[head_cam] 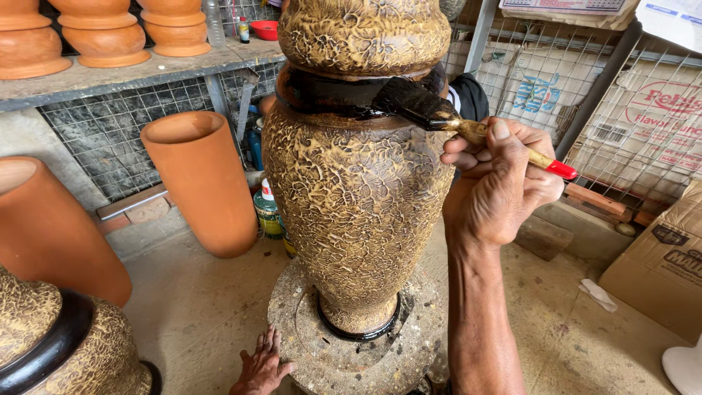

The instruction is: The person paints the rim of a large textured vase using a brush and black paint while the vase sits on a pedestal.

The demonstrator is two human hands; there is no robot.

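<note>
Your right hand [501, 183] is closed around the handle of a paintbrush [468, 124]. The black, wet bristles stick out to the left of your hand and press on the black ring [329, 99] that goes around the neck of the big vase [358, 212].

The vase stands upright on a round stone wheel [358, 351], just to the left of your right hand and above your left one. Its bumpy tan skin has no black on it.

Your left hand [259, 366] is low down, flat and open, fingers spread. It seems to touch the edge of the stone wheel. It holds nothing.

How far along are you? The part of the ring you can see looks shiny and fully black. A thin black ring at the foot of the vase looks done too. You cannot see the back of the vase, so you cannot tell if the ring is closed all the way around. I think the work is well along.

Far left of your left hand sits another bumpy vase [66, 344] with a black ring. Plain orange clay pots [201, 183] stand on the floor beyond it.
</note>
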